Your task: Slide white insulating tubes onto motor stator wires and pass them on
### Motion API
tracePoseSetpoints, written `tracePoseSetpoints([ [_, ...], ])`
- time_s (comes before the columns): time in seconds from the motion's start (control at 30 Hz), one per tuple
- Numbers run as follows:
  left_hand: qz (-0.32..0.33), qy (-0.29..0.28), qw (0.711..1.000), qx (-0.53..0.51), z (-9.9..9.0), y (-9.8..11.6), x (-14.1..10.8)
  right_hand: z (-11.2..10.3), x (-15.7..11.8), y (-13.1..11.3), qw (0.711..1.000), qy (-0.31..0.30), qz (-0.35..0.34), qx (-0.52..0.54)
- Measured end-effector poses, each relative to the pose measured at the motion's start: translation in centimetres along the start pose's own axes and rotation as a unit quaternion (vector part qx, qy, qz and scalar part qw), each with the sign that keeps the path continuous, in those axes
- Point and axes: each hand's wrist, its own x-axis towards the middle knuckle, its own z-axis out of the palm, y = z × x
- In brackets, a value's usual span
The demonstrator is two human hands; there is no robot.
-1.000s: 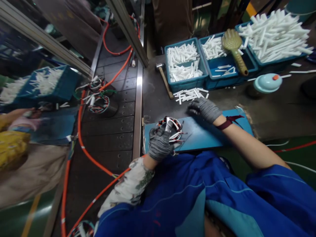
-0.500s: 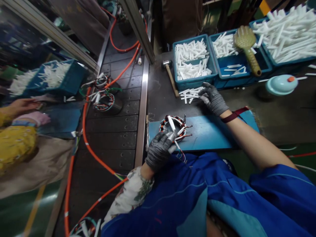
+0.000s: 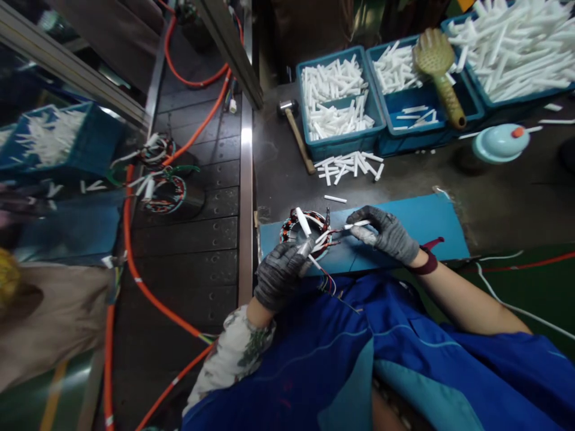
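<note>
A ring-shaped wound coil (image 3: 287, 230) with orange, black and white windings lies on the blue board (image 3: 404, 218). My left hand (image 3: 282, 269), in a grey glove, is closed on the coil's near edge, its fingertips pinching white sleeved leads. Right of the coil, my right hand (image 3: 381, 232), also gloved, pinches a short white tube (image 3: 358, 224) between thumb and finger. The tube's tip is at the end of a dark lead that sticks out of the coil. Thin coloured wires (image 3: 327, 279) hang from the coil's near side.
Behind the board are loose white tubes (image 3: 348, 166), a hammer (image 3: 299, 136) and blue bins (image 3: 344, 143) of tubes, with a scoop (image 3: 442, 75) on one. A light-blue lidded cup (image 3: 501, 143) stands right. Orange cable (image 3: 155, 302) crosses the slatted conveyor (image 3: 184, 263) at left.
My right hand has come from the loose tube pile to the coil's right side with a white tube. One tube now lies apart from the pile. The co-worker's hands are no longer clearly seen.
</note>
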Motion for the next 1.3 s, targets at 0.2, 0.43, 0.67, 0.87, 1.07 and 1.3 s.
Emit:
tracePoseSetpoints([
  [0.2, -0.017, -0.015, 1.000, -0.006, 0.0, 0.3, 0.1, -1.5, 1.0, 0.0, 0.997, -0.034, -0.063, -0.006],
  [0.43, 0.000, -0.044, 0.999, -0.019, 0.5, -0.3, 0.2, 0.2, 2.0, -0.8, 0.986, -0.133, -0.075, -0.069],
  [0.67, 0.018, -0.083, 0.996, -0.003, -0.1, -0.3, 1.1, 1.7, 2.7, -1.2, 0.955, -0.250, 0.132, 0.088],
  [0.87, 0.037, -0.136, 0.989, -0.052, -0.7, -1.0, 1.4, 0.5, 3.1, -1.1, 0.977, -0.195, -0.019, -0.084],
  [1.07, -0.002, -0.110, 0.990, -0.084, -0.3, -0.9, 1.0, 1.7, 3.2, -1.4, 0.950, -0.283, 0.113, 0.065],
  [1.3, 0.030, -0.144, 0.989, -0.033, -0.9, -0.4, 1.7, 0.8, 3.7, -1.9, 0.987, -0.163, -0.006, 0.001],
])
